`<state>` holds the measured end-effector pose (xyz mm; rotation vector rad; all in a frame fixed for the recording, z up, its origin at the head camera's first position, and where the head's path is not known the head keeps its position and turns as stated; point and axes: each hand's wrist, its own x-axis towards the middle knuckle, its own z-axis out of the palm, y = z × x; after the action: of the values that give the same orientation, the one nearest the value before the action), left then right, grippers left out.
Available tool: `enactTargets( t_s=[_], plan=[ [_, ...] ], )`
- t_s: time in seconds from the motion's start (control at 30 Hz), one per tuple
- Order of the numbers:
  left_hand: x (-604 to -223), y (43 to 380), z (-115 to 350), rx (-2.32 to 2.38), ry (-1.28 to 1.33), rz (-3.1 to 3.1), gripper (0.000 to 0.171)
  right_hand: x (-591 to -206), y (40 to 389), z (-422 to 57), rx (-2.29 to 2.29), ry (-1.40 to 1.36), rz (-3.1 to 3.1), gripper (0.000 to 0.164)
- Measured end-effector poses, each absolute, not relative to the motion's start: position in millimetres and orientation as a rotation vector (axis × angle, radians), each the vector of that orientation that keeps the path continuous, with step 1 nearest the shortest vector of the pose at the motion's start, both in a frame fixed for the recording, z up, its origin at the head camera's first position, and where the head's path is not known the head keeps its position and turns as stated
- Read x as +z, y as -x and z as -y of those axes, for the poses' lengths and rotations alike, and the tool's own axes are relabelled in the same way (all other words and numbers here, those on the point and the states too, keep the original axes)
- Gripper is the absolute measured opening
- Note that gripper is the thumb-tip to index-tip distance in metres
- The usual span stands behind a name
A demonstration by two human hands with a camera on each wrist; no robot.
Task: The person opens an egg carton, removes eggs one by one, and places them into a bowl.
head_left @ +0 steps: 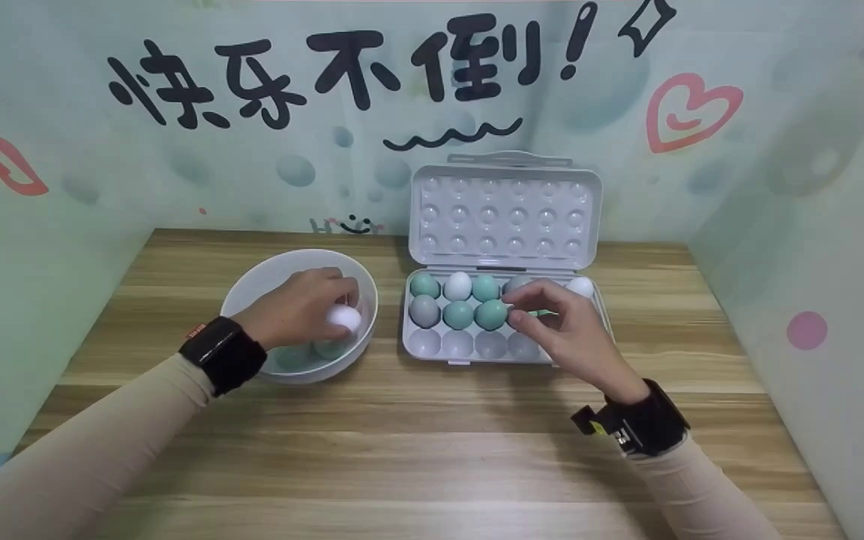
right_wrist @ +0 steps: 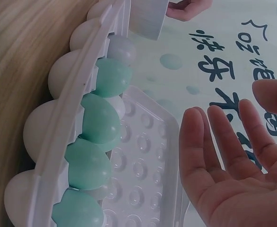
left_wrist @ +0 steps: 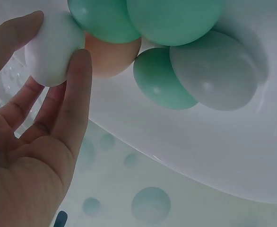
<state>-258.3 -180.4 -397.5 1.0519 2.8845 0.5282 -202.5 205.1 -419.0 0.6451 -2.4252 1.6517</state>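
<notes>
My left hand (head_left: 289,306) pinches a white egg (head_left: 344,320) between thumb and fingers, over the white bowl (head_left: 241,285). Inside that bowl, the left wrist view shows several green eggs (left_wrist: 164,80), a brown egg (left_wrist: 112,57) and a pale grey egg (left_wrist: 214,71). My right hand (head_left: 571,334) hovers above the right part of the grey egg carton (head_left: 424,345), its fingers loosely bent around nothing. Its fingertips are close beside a green egg (head_left: 490,315). Green, grey and white eggs fill cups in the back and middle rows; the hand hides some of them.
The carton's dimpled lid (head_left: 503,204) stands raised behind its base. Bowl and carton sit side by side on a wooden table (head_left: 402,450). A printed cloth (head_left: 237,187) hangs behind and along both sides of the table.
</notes>
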Motion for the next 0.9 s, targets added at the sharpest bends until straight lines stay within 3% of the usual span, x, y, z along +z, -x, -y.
enactTargets(
  t_s=[0.53, 0.9],
  plan=[
    [-402.3, 254.4, 176.5, 0.451, -0.996, -2.833, 0.025, -417.2, 201.7, -204.3, 1.658, -0.626, 2.444, 0.017],
    [-378.0, 237.1, 172.1, 0.560, -1.088, -2.923, 0.018, -415.6, 201.8, -205.9, 1.528, -0.723, 2.488, 0.024]
  ],
)
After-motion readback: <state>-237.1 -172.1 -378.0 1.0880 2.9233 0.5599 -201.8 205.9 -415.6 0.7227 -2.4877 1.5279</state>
